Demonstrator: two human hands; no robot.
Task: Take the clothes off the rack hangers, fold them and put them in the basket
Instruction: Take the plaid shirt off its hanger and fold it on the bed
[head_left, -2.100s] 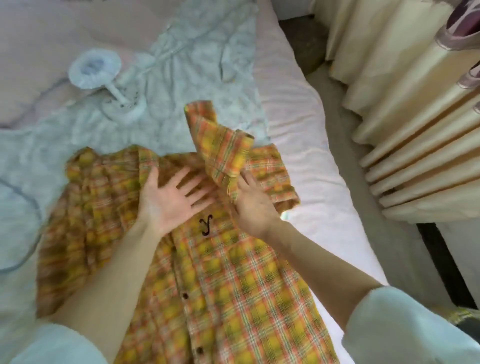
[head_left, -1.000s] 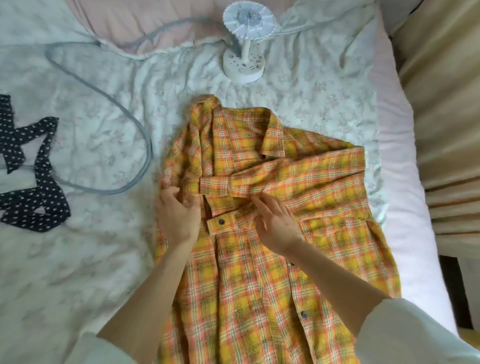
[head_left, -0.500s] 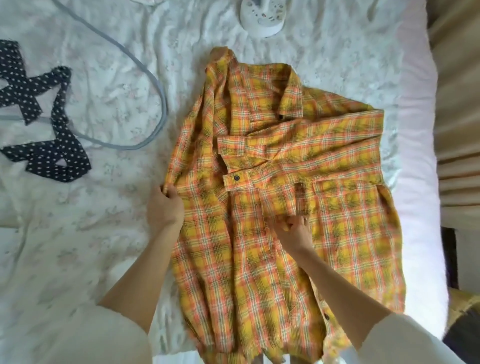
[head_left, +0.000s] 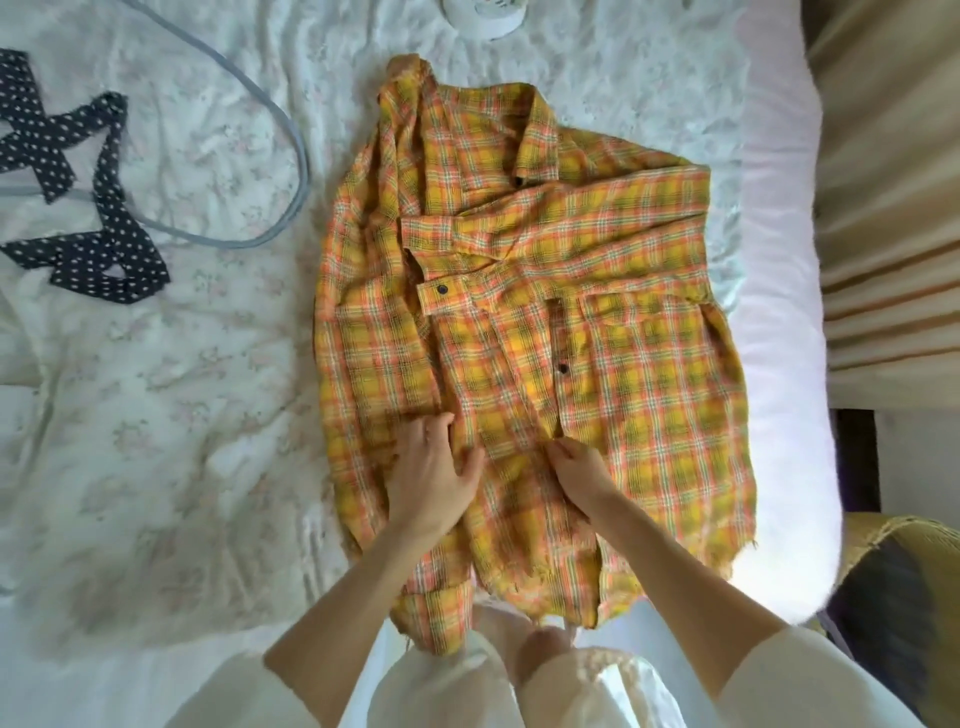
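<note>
Head view, single entry.

Item 1: yellow-and-orange plaid shirt (head_left: 545, 322). It lay face up on the bed (head_left: 156, 415), collar toward 12 o'clock, frayed hem toward 6 o'clock at the mattress edge. Both sleeves were already folded across the chest, cuffs ending near the placket. Half a second earlier your left hand gripped the shirt's 9 o'clock edge; by this moment that side panel had been brought inward, so the body looked narrower on that side.

Item 2: your left hand (head_left: 434, 470). Fingers were spread and flat, pressing the folded-in panel just left of the button line, holding nothing.

Item 3: your right hand (head_left: 576, 467). Its fingers were curled and appeared to pinch the placket fabric just below the lower dark button. Both hands sat close together at the shirt's lower middle, not touching.

Item 4: basket (head_left: 898, 587). A woven rim showed at 4 o'clock, beyond the mattress corner, well apart from the shirt.

Item 5: sundries. A dark polka-dot garment (head_left: 78, 208) lay at 9 to 10 o'clock, a grey cord (head_left: 291, 171) looped beside it, and a small white fan's base (head_left: 483, 15) sat at 12 o'clock.

Assessment: the fold was partway. The 3 o'clock side still lay wide, so it probably needed folding in next, then hem to collar, before the basket.
</note>
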